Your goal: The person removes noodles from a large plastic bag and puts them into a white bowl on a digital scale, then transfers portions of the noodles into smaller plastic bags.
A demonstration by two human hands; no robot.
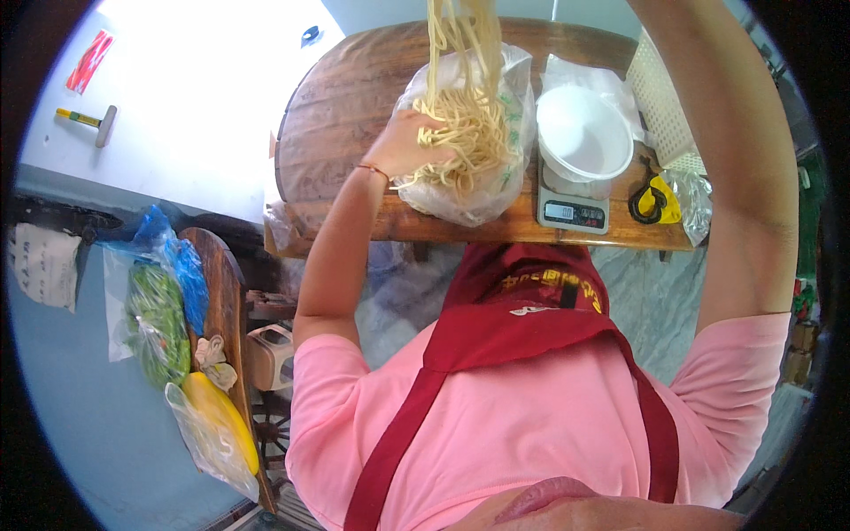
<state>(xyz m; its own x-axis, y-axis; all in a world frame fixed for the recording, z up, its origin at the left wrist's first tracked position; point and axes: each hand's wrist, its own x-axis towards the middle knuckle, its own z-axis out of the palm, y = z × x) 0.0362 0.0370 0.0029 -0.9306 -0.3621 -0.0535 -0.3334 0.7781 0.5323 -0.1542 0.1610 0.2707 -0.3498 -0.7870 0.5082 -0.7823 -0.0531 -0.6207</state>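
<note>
A heap of pale noodles [465, 143] lies on an open clear plastic bag [458, 209] with green print, on the wooden table [339, 119]. My left hand [415, 146] holds the left side of the heap, its thumb and fingers around some strands and the fingertips partly buried. Long strands [465, 40] hang over the heap from beyond the top edge. My right hand is out of view past that edge; only its raised arm shows at the right. A white plastic tub [584, 133] stands on the digital kitchen scale [572, 211], right of the bag.
On the right are a cream perforated basket [664, 106], clear bags [687, 202] and a black-and-yellow item [654, 199]. A scraper [89, 119] lies on the white surface to the left. Bagged green vegetables [159, 318] and a yellow object [222, 418] lie at the lower left.
</note>
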